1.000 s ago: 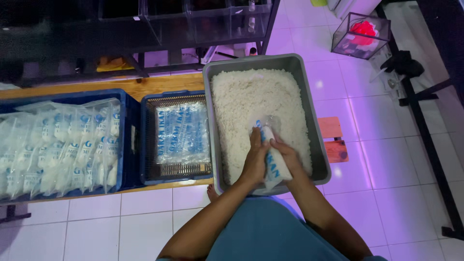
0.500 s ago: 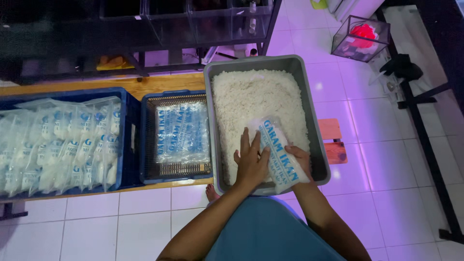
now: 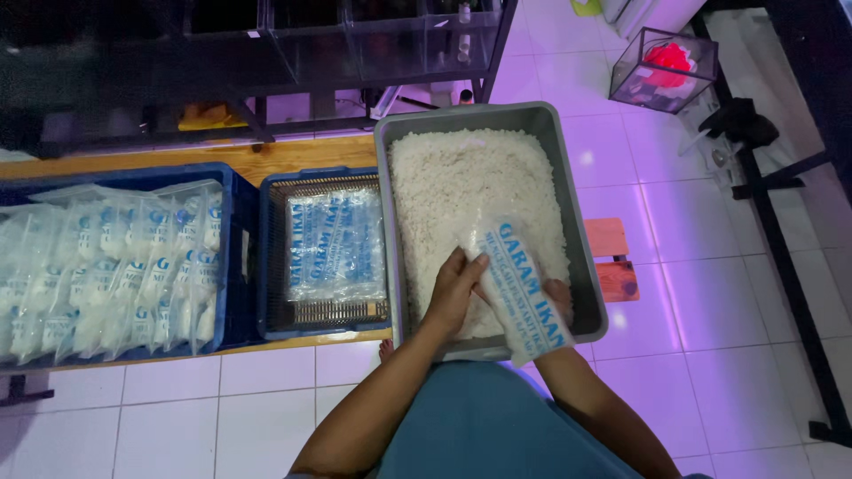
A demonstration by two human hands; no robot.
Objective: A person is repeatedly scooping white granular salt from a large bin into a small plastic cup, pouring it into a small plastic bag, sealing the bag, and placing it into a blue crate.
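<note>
over the grey tub (image 3: 568, 168) (near edge), both hands, left hand (image 3: 455, 288) and right hand (image 3: 559, 297), hold a bag (image 3: 524, 288).

Both hands (image 3: 497, 297) hold printed plastic bag (image 3: 524, 288) over grain-filled grey tub (image 3: 390, 222).

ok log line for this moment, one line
left hand: on plastic bag | right hand: under bag, mostly hidden | bag: over grey tub of white grains
</note>
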